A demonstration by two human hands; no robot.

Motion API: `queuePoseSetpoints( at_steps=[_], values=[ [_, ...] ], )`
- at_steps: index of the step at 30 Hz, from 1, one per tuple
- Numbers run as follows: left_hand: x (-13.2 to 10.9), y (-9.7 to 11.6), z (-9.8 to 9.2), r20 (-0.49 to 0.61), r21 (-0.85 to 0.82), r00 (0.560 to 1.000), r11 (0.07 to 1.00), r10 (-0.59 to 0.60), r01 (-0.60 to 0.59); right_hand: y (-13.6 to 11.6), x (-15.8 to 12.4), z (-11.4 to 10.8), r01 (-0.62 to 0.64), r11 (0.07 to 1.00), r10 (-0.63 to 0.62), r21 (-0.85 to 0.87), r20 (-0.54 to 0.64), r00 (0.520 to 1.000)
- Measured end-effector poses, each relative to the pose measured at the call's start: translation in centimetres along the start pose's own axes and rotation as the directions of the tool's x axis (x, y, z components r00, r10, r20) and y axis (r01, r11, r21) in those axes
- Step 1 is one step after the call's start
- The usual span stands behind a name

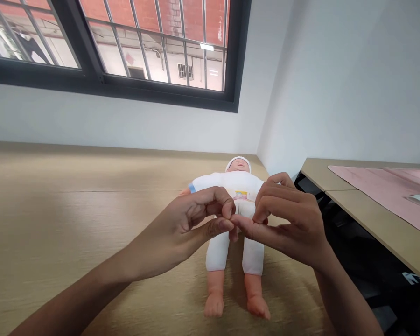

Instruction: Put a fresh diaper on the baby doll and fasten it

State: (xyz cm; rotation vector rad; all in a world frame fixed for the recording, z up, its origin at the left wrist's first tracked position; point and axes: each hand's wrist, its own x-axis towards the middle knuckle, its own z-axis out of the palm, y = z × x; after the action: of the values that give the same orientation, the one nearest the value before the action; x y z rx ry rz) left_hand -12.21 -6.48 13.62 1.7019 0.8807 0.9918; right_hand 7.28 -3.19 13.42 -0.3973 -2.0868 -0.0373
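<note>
A baby doll [242,184] lies on its back on the wooden table, its head away from me and its bare feet towards me. It wears a white cap, a white top with a small coloured print and white trousers. Above its middle, my left hand [199,219] is closed in a pinch, the thumb and forefinger meeting at the tip of my right thumb. My right hand [289,214] is closed too, fingers bent down onto its own thumb. Whatever sits between the fingertips, if anything, is too small to tell. My hands cover the doll's hips and one of its arms.
The wooden table [73,210] reaches back to a white wall below a barred window [154,42]. To the right, past a dark gap, stands a second table [357,200] with a pink cloth [388,186] and a partly visible item at the frame's edge.
</note>
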Motion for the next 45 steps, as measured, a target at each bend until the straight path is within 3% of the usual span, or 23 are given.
queuePoseSetpoints(
  at_steps=[7,16,20,28,33,38,41,45],
  values=[
    [-0.4,0.1,-0.1,-0.074,0.167,0.996,0.985,0.046,-0.033,0.0,-0.3,0.5,-0.119,0.991,0.116,0.058,0.063,0.991],
    [-0.1,-0.1,0.2,-0.037,0.166,0.992,0.980,0.117,-0.109,0.2,-0.3,0.8,-0.213,0.959,0.197,0.189,0.099,0.975],
    [-0.1,-0.3,0.3,-0.096,0.228,0.981,0.963,0.167,-0.142,0.0,-0.1,1.0,-0.263,0.932,0.240,0.251,0.117,0.964],
    [0.1,-0.7,1.1,-0.319,0.373,0.919,0.922,0.230,-0.101,0.5,-0.4,3.0,-0.469,0.736,0.428,0.489,0.202,0.881],
    [0.1,-0.9,1.3,-0.342,0.383,0.897,0.913,0.282,-0.141,0.7,-0.6,3.5,-0.485,0.598,0.421,0.638,0.265,0.868],
    [-0.2,-0.6,1.5,-0.366,0.329,0.899,0.937,0.240,-0.116,0.5,-0.4,3.3,-0.466,0.498,0.389,0.732,0.292,0.874],
    [-0.5,-0.2,1.5,-0.382,0.320,0.900,0.944,0.211,-0.086,0.4,-0.3,3.1,-0.452,0.505,0.397,0.735,0.267,0.878],
    [-0.8,0.2,1.3,-0.376,0.336,0.908,0.940,0.186,-0.053,0.3,-0.2,2.8,-0.439,0.587,0.402,0.681,0.226,0.887]
  ],
)
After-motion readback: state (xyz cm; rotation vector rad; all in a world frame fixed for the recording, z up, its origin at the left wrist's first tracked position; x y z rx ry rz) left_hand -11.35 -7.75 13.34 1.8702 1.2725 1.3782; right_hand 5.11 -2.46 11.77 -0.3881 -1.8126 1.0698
